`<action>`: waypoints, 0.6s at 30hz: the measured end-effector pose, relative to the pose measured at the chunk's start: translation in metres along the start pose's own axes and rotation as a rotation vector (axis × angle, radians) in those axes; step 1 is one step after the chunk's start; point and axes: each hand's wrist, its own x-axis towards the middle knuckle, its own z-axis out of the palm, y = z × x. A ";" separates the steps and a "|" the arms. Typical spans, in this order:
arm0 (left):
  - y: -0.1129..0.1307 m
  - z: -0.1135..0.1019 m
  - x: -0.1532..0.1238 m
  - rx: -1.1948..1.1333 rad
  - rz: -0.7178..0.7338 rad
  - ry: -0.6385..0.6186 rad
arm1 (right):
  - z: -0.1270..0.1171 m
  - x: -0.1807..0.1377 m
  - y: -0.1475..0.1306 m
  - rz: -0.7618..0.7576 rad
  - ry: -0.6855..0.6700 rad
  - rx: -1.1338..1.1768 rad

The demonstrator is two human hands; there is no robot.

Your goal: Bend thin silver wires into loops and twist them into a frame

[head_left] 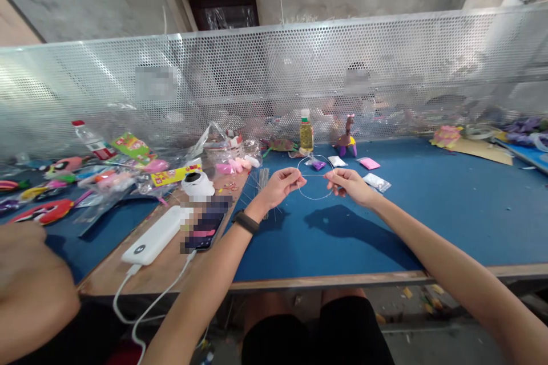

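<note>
A thin pale wire (314,199), bent into a round loop, is held up over the blue table mat (428,205). My left hand (280,187) pinches the loop's left side between thumb and fingertips. On the opposite side, my right hand (350,185) pinches it as well, and a straight stretch of wire runs between the two. Beside my left hand lies a bundle of thin straight wires (262,178). Beyond the loop are small packets: a purple one (318,165), a white one (337,161), a pink one (369,163) and another white one (377,182).
A bottle of yellow liquid (306,134) and a clay animal figure (347,140) stand before the perforated metal screen (257,80). Left are a white power bank (158,234), a phone (209,222) and cables. Another person's arm (34,285) reaches in at far left, near bagged craft items.
</note>
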 end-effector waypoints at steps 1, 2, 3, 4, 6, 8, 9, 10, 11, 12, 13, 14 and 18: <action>-0.002 -0.001 0.002 0.023 0.011 0.039 | 0.000 0.000 0.000 -0.008 0.003 -0.014; -0.003 -0.002 0.003 0.045 0.019 0.073 | 0.000 0.000 -0.001 -0.017 0.008 -0.029; -0.005 -0.003 0.004 0.067 0.024 0.100 | 0.001 0.000 -0.001 -0.026 0.013 -0.045; -0.005 -0.003 0.005 0.088 0.026 0.119 | 0.001 -0.001 -0.002 -0.036 0.020 -0.060; -0.006 -0.003 0.006 0.135 0.022 0.136 | 0.001 -0.001 -0.003 -0.059 0.036 -0.086; -0.006 -0.003 0.006 0.198 0.023 0.144 | 0.001 -0.001 -0.003 -0.079 0.047 -0.107; -0.006 -0.003 0.005 0.242 0.030 0.148 | 0.001 -0.001 -0.003 -0.087 0.048 -0.119; -0.006 -0.003 0.005 0.295 0.044 0.153 | 0.001 -0.001 -0.002 -0.094 0.046 -0.133; -0.006 -0.003 0.005 0.354 0.060 0.158 | 0.001 -0.001 -0.002 -0.101 0.040 -0.148; -0.006 -0.002 0.004 0.415 0.077 0.160 | 0.000 0.000 -0.001 -0.111 0.032 -0.162; -0.006 -0.001 0.004 0.473 0.091 0.163 | 0.000 0.000 0.000 -0.122 0.023 -0.175; -0.005 -0.001 0.003 0.525 0.102 0.166 | 0.000 0.000 0.001 -0.133 0.015 -0.184; -0.004 0.005 0.002 0.643 0.110 0.221 | -0.001 0.000 0.003 -0.155 0.005 -0.214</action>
